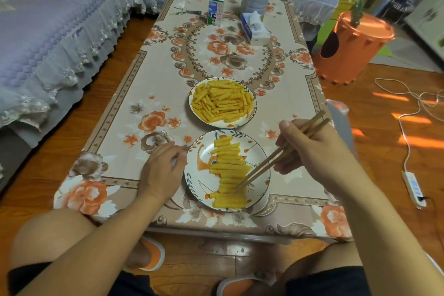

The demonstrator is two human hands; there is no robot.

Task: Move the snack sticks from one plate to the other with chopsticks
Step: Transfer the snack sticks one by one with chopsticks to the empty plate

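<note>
Your right hand (pixel 310 149), right of centre, is grasping the chopsticks (pixel 278 154); their tips are touching the snack sticks (pixel 228 170) laid in a neat column on the near plate (pixel 192 175), at lower centre. Your left hand (pixel 161 170) is resting on the tablecloth (pixel 125 113) just left of that plate, fingers curled at its rim; whether they are actually pinching it, cannot tell. The far plate (pixel 252 113), just above, is holding a loose heap of sticks.
</note>
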